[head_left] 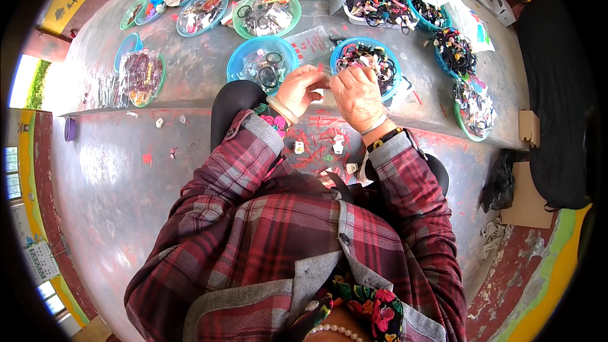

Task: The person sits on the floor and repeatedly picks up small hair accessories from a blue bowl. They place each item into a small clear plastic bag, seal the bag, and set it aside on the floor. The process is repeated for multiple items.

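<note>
Hair ties lie in a blue basin beyond the pinched right hand; left hand likewise narrow, any held item indistinct.

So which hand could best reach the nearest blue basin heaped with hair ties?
Probably the right hand: in view it overlaps the near edge of the heaped basin, while the left hand is closer to the sparser blue basin.

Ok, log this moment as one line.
left hand: close to right hand; right hand: curled, near blue basin holding black bands; anything held: unclear
</note>
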The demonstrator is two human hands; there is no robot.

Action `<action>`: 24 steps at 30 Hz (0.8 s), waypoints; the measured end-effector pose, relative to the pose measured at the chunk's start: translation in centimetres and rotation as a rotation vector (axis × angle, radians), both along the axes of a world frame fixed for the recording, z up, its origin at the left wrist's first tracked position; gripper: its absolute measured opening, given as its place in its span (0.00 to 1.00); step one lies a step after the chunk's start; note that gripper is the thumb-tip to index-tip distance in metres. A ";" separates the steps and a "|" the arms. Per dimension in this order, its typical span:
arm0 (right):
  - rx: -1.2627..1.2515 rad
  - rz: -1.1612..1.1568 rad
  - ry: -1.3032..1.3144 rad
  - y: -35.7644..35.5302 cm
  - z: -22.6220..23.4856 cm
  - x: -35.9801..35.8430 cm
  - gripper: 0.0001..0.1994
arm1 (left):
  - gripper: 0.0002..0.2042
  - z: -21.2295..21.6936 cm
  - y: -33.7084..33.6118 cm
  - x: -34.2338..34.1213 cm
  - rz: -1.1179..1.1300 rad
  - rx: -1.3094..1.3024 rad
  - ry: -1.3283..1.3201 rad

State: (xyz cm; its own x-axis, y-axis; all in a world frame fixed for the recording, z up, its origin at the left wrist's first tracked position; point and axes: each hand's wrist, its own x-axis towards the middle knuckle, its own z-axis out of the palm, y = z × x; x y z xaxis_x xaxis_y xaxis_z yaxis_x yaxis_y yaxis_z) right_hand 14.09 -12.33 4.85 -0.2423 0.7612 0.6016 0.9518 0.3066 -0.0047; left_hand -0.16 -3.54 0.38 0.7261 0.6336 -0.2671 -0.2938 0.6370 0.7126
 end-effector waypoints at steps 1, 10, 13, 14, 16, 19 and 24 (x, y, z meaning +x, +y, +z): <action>-0.026 0.003 0.004 -0.1 0.0 0.0 0.06 | 0.03 -0.1 0.0 0.0 0.005 0.013 -0.009; -0.159 0.109 0.430 0.2 1.2 0.6 0.15 | 0.03 0.6 0.2 0.1 0.017 0.405 0.329; -0.280 0.114 0.347 0.0 1.0 0.8 0.12 | 0.05 0.5 0.0 0.3 -0.079 0.536 0.380; -0.327 0.103 0.305 0.0 0.6 0.9 0.11 | 0.05 0.3 -0.1 0.3 -0.090 0.583 0.391; -0.342 0.091 0.244 -0.2 0.4 1.0 0.12 | 0.06 0.0 -0.2 0.4 -0.112 0.681 0.405; -0.394 0.039 0.200 -0.4 0.2 1.0 0.11 | 0.07 -0.4 -0.3 0.6 -0.098 0.813 0.463; -0.494 -0.012 0.099 -0.6 -0.6 1.0 0.04 | 0.07 0.4 -1.1 0.8 0.074 1.217 0.541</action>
